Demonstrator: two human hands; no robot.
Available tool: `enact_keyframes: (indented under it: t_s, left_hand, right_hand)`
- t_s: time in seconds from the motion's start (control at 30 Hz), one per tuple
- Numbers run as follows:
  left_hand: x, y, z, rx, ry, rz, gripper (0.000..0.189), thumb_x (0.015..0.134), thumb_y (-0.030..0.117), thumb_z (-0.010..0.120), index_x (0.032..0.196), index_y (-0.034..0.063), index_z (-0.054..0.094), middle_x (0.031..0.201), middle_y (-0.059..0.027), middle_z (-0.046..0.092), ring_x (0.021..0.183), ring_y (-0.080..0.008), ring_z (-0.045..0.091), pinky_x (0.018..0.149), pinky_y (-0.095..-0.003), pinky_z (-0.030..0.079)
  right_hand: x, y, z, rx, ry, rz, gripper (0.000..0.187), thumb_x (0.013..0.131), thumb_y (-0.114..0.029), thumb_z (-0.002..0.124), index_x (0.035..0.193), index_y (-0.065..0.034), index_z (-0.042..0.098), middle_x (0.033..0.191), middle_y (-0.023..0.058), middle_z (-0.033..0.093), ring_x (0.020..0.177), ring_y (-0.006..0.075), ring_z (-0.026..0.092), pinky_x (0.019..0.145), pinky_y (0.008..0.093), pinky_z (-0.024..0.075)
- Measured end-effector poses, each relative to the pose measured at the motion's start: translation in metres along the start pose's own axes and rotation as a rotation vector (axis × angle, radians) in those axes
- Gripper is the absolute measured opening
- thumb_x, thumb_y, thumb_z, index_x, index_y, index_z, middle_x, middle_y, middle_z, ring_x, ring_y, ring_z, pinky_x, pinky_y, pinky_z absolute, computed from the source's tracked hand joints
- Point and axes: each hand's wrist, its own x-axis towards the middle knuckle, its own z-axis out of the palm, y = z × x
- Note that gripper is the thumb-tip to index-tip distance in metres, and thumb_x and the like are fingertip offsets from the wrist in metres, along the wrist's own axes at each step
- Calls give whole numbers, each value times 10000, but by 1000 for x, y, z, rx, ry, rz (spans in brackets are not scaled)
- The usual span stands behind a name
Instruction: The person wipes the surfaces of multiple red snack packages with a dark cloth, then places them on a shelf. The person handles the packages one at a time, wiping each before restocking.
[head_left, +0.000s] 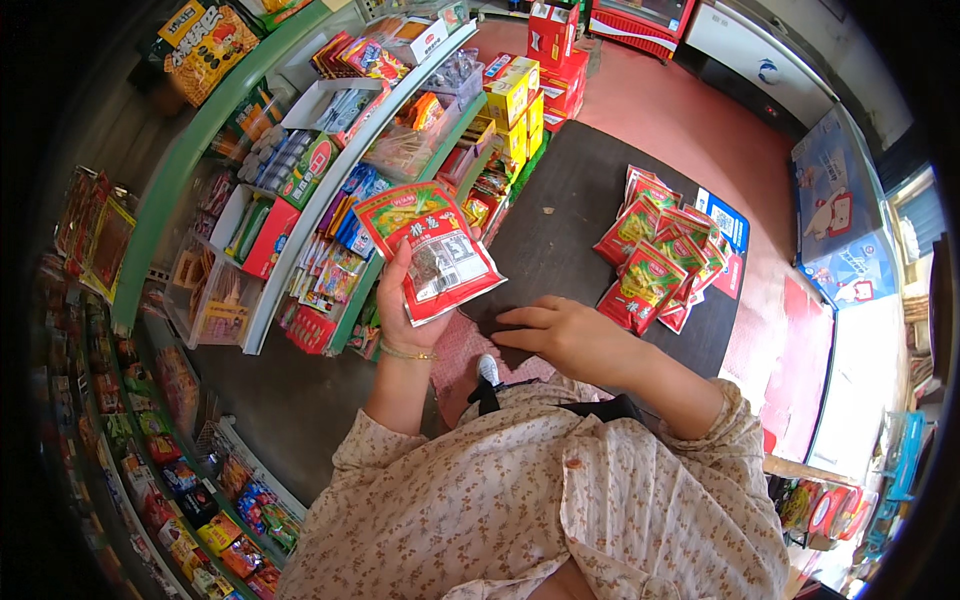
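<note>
My left hand (405, 307) holds a red snack packet (450, 274) with a green and yellow picture and a small clear window with a barcode; part of another packet edge seems to show behind it, but I cannot tell how many there are. Close by on the right, my right hand (559, 334) is over the edge of a dark table (532, 217), fingers a little apart, touching no packet. Farther right on that table lies a loose pile of matching red packets (649, 277), several overlapping at different angles.
Curved green-edged shelves (322, 187) full of boxed and bagged snacks stand close on my left. Yellow cartons (512, 94) and red cartons (559, 82) are stacked beyond the table. A blue card with a printed code (724, 217) lies by the pile. A chest freezer (765, 60) stands farther back.
</note>
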Motion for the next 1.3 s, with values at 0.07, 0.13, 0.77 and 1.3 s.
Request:
enact_keyframes:
  t_s: [0.07, 0.13, 0.77, 1.3]
  left_hand:
    - [2, 0, 2, 2, 19, -24, 547, 991, 340, 430, 1376, -46, 377, 1303, -262, 521, 1214, -375, 518, 1049, -498, 391]
    - [3, -8, 7, 79, -12, -56, 534, 994, 352, 425, 1359, -38, 405, 1300, -239, 533, 1179, -350, 551, 1032, -467, 418]
    - [-1, -48, 42, 1904, -252, 476, 863, 733, 0, 571, 1514, 100, 217, 1541, -239, 161, 1410, -425, 186, 1150, -505, 180]
    - [-4, -59, 25, 191, 186, -41, 610, 922, 434, 592, 1382, 82, 401, 1334, -103, 523, 1181, -248, 544, 958, -422, 477]
  right_hand:
    - [-4, -4, -13, 87, 284, -6, 516, 722, 17, 616, 1227, -85, 605, 1305, 136, 545, 1075, 313, 570, 934, 401, 462]
    - [1, -11, -24, 102, 491, 6, 579, 685, 79, 612, 1243, -73, 590, 1311, 143, 537, 1075, 326, 562, 919, 408, 465]
    - [8, 25, 22, 1585, 667, 245, 676, 842, -278, 746, 1363, 9, 426, 1242, 79, 570, 1101, 143, 548, 952, 292, 443]
    - [23, 52, 30, 1770, 918, 414, 313, 895, -176, 685, 1153, -26, 591, 1121, 90, 658, 992, 147, 641, 888, 305, 515]
